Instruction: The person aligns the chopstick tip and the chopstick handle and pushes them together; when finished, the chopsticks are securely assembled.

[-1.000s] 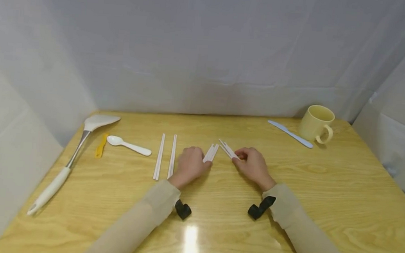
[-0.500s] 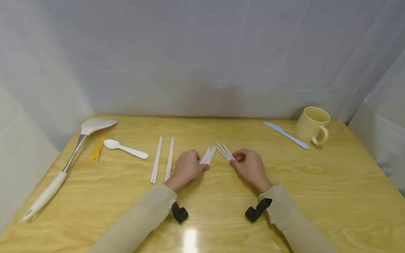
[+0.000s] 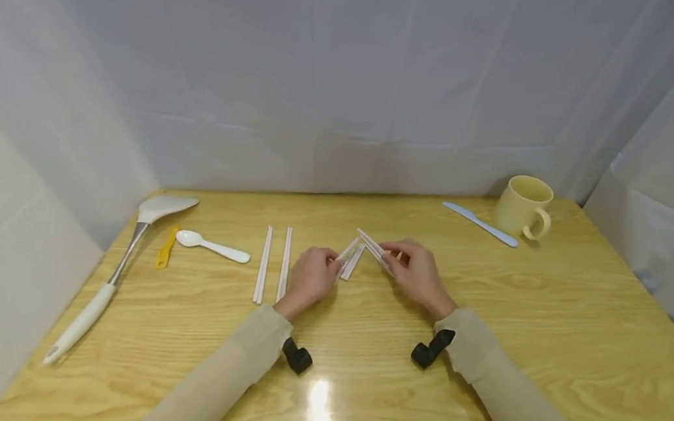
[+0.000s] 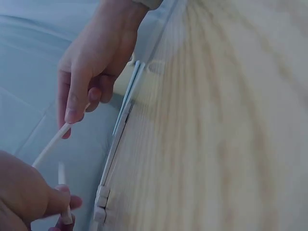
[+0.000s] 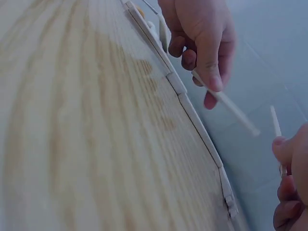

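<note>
Both hands are at work mid-worktop (image 3: 384, 377), and the head view gives us the layout: left hand (image 3: 315, 277) with thumb and fingers pinching one set of pale chopsticks (image 3: 346, 250), right hand (image 3: 419, 273) pinching a second set (image 3: 372, 244), the two sets slanting toward each other. Both grips are narrow, closed on the sticks; how many each holds I can't tell.

Between and below them lies a short-looking loose pair (image 3: 353, 264) on the worktop, seen clearly only from the head. Two more pairs lie side by side to the left, an outer pair (image 3: 263, 264) and an inner pair (image 3: 284, 259) just beside the left hand.

Now the wrist views, and here's what the head view hides: the held sticks are up off the worktop! From above, their tips look about to meet; the right wrist view shows a gap between them. It also catches the left thumb (image 5: 209, 67) pressed along its stick.

Only the head view shows the rest whole: white spoon (image 3: 212, 246), yellow utensil (image 3: 167, 249) and long-handled turner (image 3: 110, 279) to the left, blue knife (image 3: 479, 224) beside the yellow mug (image 3: 522, 207) at far right.
</note>
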`<state>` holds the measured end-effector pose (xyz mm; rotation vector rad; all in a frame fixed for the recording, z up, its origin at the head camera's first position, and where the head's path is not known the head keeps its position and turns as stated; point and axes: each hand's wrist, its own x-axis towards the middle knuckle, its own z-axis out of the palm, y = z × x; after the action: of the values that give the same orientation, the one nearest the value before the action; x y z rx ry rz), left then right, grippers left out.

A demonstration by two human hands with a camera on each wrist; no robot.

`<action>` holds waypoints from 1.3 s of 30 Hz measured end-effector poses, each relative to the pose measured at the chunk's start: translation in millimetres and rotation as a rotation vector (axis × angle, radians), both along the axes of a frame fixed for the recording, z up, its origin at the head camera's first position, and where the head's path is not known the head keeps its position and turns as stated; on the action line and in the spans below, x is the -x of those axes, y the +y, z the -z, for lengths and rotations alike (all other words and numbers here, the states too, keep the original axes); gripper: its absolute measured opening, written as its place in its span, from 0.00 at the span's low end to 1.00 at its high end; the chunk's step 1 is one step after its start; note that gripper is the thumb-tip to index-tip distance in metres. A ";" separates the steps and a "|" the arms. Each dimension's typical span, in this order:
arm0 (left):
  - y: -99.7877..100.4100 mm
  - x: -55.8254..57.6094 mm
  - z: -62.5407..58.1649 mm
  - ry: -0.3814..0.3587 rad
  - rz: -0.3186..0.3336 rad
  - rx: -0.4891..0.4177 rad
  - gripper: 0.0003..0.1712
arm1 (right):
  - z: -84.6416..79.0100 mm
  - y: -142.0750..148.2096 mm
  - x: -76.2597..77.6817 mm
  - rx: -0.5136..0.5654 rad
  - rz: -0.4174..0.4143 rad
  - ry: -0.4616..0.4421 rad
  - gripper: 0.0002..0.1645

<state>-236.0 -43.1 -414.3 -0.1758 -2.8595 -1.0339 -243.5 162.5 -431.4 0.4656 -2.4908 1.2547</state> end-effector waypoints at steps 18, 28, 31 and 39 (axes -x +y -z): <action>15.6 -21.3 -5.1 0.095 0.339 -0.134 0.04 | -33.5 -3.4 -6.9 0.285 -0.044 -0.012 0.09; 19.9 -24.8 -1.7 0.090 0.385 -0.102 0.02 | -44.8 -7.8 -13.7 0.305 -0.159 -0.110 0.09; 20.5 -25.2 -0.7 0.091 0.396 -0.102 0.03 | -43.8 -8.6 -13.2 0.300 -0.187 -0.131 0.09; 19.9 -25.2 0.9 0.094 0.411 -0.103 0.02 | -44.4 -8.7 -14.1 0.296 -0.249 -0.167 0.11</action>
<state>-210.7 -23.3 -415.1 -0.8071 -2.7366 -1.1952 -229.4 153.8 -387.0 0.6317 -2.3730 1.7936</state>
